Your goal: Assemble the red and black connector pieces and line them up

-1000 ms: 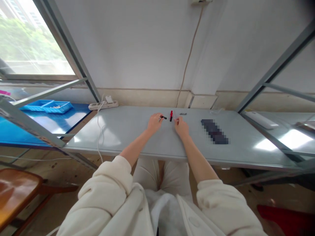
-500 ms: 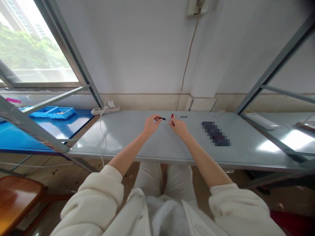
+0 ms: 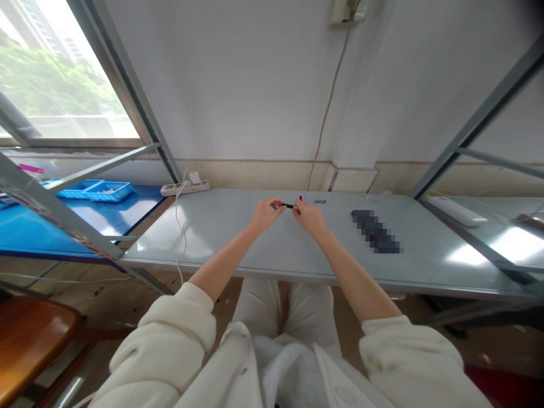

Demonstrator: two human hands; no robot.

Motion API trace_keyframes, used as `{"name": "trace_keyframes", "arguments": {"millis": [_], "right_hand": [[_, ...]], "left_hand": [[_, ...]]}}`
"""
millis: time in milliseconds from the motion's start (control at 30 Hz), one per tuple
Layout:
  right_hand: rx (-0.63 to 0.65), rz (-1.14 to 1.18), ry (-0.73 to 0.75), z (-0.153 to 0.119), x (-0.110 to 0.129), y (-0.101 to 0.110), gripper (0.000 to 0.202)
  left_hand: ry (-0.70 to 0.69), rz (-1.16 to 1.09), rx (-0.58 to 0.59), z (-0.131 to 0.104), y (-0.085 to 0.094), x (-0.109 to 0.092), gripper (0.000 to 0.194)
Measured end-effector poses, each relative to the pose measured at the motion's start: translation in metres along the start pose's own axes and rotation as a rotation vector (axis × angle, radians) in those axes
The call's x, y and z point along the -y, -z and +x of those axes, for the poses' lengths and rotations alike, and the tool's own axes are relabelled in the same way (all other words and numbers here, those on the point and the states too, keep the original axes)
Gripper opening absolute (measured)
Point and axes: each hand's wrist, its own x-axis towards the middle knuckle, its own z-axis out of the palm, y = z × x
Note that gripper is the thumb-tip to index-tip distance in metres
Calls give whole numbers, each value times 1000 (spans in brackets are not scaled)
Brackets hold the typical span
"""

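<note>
My left hand [image 3: 267, 213] pinches one end of a small dark rod-like piece [image 3: 289, 206] above the middle of the grey table [image 3: 272, 249]. At the other end of the piece are the closed fingertips of my right hand [image 3: 309, 217]; what exactly they grip is too small to tell. A small red thing [image 3: 301, 198] shows just beyond my right fingers. Several tiny dark parts [image 3: 320, 202] lie on the table to the right of that hand.
A pixelated dark object [image 3: 376, 231] lies on the table's right half. A white power strip [image 3: 186, 188] with a cable is at the back left. Blue trays [image 3: 113, 192] rest on a blue table beyond the metal frame. An orange chair [image 3: 34, 340] stands at lower left.
My hands have come closer together, and the dark piece now spans the gap between their fingertips. Less of the red thing shows. The view has shifted slightly.
</note>
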Motion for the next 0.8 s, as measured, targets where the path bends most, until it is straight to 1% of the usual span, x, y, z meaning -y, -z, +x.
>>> {"name": "trace_keyframes", "arguments": {"millis": [133,267,400,467,533,600,667,733,800], "right_hand": [[-17,0,18,5,9,6,24],[-35,35,11,9,13,7,29],[-80,113,-4,13,16,4,31],[-103,143,-7,16,18,1,31],[-133,170,-8,18,19,-3,31],[-174,209,0,20,16,-8,31],[-242,257,15,22,10,-13,33],[-346,303,12,24,0,-18,34],[-457,340,-21,25,-13,-24,31]], "left_hand": [[43,-19,-14,5,1,-5,14],[32,-45,-23,8,4,-7,15],[16,-43,-93,12,3,-4,25],[14,-30,-83,15,0,-2,28],[6,-3,-34,20,-3,1,24],[1,36,9,27,-4,8,21],[21,98,18,35,-1,19,22],[78,215,13,43,4,37,20],[156,385,1,50,10,58,18]]}}
